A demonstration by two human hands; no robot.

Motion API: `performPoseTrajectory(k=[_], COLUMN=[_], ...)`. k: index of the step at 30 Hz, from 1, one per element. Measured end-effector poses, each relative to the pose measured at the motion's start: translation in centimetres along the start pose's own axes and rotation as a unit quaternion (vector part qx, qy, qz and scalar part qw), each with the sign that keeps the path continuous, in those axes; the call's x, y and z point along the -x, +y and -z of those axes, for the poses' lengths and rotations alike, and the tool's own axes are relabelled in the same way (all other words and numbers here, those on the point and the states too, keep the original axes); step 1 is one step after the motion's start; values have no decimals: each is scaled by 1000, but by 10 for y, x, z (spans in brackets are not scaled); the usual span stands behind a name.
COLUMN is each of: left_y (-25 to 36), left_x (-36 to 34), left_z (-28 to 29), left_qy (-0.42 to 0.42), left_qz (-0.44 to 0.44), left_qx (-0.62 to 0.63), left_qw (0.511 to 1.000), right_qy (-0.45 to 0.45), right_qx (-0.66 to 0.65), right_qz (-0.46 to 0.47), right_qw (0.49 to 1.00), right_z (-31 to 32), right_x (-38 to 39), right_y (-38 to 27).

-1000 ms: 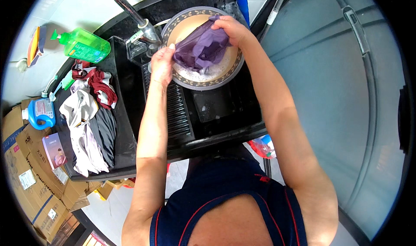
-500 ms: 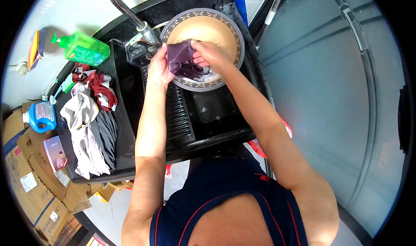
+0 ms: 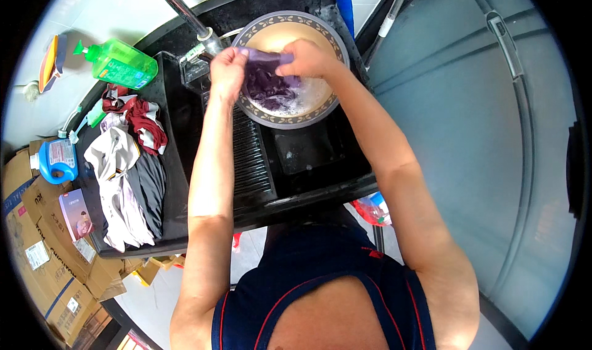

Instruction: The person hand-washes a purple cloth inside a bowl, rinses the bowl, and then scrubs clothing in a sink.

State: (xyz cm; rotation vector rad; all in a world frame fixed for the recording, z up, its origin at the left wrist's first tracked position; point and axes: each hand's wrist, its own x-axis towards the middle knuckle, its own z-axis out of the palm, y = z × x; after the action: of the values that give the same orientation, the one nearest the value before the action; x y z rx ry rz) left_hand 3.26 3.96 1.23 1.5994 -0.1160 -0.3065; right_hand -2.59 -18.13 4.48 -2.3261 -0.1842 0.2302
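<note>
Above the patterned basin (image 3: 293, 121), purple cloth (image 3: 267, 87) is pinched by left hand (image 3: 227, 74) and right hand (image 3: 307, 59) (apparently so its edge is stretched).

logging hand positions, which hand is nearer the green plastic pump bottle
Left. The left hand is to the right of the green plastic pump bottle, by the round grey-rimmed basin; the right hand is farther right, over the basin.
</note>
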Motion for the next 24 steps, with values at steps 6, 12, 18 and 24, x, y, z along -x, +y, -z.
performPoseTrajectory(k=[6, 12, 18, 24], left_y=[-18, -69, -146, -81], left_x=[50, 48, 34, 35], left_z=[-36, -60, -47, -85], left_qy=[47, -91, -196, 10], left_qz=[194, 315, 190, 315], left_qx=[26, 489, 560, 280], left_qw=[980, 808, 782, 907], right_qy=[133, 244, 128, 209], right_qx=[-86, -75, 50, 50], right_qz=[-130, -7, -87, -207], right_qw=[979, 967, 987, 955], right_z=[-36, -112, -140, -110], right_x=[3, 45, 40, -18], right_y=[64, -8, -39, 45])
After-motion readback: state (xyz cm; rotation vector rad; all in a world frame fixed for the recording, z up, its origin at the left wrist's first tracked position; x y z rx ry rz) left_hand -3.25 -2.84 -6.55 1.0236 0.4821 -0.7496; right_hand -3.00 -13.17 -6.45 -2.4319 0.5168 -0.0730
